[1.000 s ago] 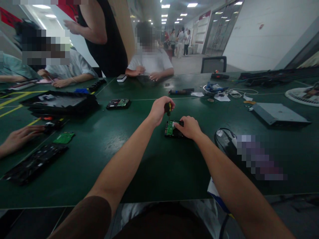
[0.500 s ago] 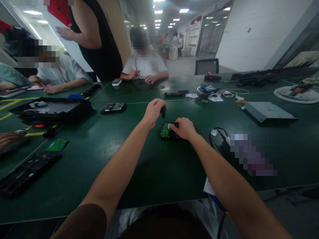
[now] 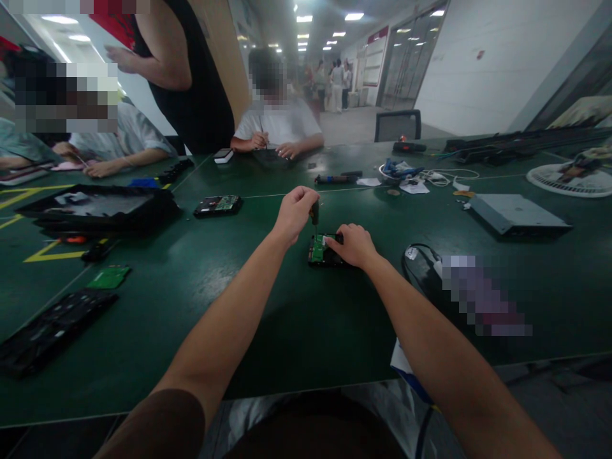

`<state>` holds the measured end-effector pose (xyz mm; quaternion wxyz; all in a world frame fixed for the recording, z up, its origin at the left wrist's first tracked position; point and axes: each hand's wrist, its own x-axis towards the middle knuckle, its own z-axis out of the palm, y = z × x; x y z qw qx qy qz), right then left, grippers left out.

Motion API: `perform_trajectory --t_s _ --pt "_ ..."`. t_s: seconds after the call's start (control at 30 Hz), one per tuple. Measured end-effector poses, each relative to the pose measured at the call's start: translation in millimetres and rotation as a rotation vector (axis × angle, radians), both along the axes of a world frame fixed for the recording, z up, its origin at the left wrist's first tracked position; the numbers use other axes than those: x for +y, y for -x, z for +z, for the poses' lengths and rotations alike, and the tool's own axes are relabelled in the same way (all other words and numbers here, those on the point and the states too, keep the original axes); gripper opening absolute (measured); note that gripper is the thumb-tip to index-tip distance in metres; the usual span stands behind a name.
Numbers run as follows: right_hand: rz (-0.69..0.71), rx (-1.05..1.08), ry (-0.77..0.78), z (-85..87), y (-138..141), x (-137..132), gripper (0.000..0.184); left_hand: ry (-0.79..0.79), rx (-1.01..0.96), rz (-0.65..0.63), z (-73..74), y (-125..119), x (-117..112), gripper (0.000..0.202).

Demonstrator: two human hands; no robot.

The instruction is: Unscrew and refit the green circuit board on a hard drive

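My left hand (image 3: 295, 213) is closed round the handle of a screwdriver (image 3: 315, 213), which stands upright. Its tip meets the green circuit board of a hard drive (image 3: 317, 252) lying on the table in front of me. My right hand (image 3: 355, 245) grips the drive's right side, the thumb resting on the board and the other fingers curled over the far edge. Whether the tip sits in a screw is too small to tell.
A second hard drive (image 3: 218, 206) lies further left, near a black tray (image 3: 102, 207). On the left are a green circuit board (image 3: 109, 277) and a black panel (image 3: 55, 325). A grey metal box (image 3: 519, 213) and cables (image 3: 404, 172) lie right. A person (image 3: 277, 124) works opposite.
Both my hands stay in place on the screwdriver and hard drive. At the left edge, another person's hand has gone out of view.
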<state>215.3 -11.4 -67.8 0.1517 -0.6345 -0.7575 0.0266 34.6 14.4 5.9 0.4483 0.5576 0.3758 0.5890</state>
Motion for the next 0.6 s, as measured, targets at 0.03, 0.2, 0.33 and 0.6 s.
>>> perform_trajectory --t_s 0.03,0.2,0.33,0.6 --pt "-0.001 0.0 0.003 -0.2 0.0 0.1 0.053 -0.013 0.018 0.031 0.7 0.7 0.4 0.012" --pt "-0.011 -0.016 -0.021 -3.0 0.3 0.6 0.053 -0.003 -0.023 -0.011 3.7 2.1 -0.2 0.01" --pt "-0.006 -0.019 -0.033 -3.4 0.4 0.9 0.053 0.03 -0.07 -0.077 0.7 1.6 1.1 0.009" --pt "-0.004 -0.006 -0.011 -2.7 -0.1 1.2 0.054 0.046 -0.039 -0.049 -1.0 4.3 2.5 0.009"
